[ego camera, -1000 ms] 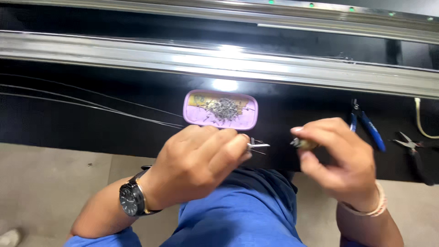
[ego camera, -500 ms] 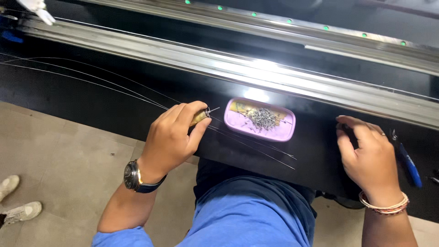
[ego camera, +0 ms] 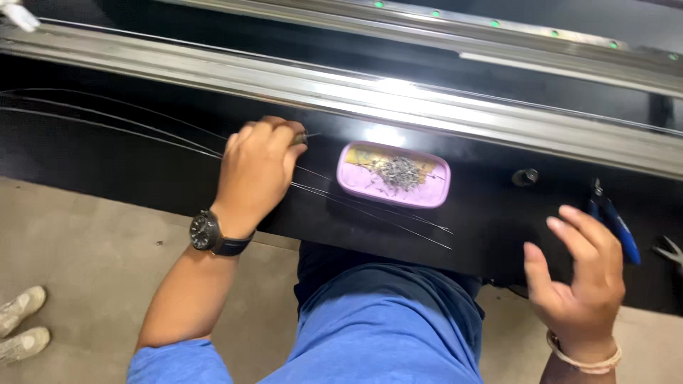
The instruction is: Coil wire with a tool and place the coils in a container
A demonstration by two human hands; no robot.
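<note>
Pinching a small brass-coloured metal tool point(ego camera: 299, 138) in the left hand point(ego camera: 255, 171), over thin steel wires point(ego camera: 142, 131) on the black worktop point(ego camera: 491, 213); holding the right hand point(ego camera: 580, 281) spread, empty, near blue-handled pliers point(ego camera: 613, 222).

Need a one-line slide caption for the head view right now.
Left hand pinches a small tool over thin wires on a black bench, beside a pink tray of metal bits; right hand hovers open.
</note>
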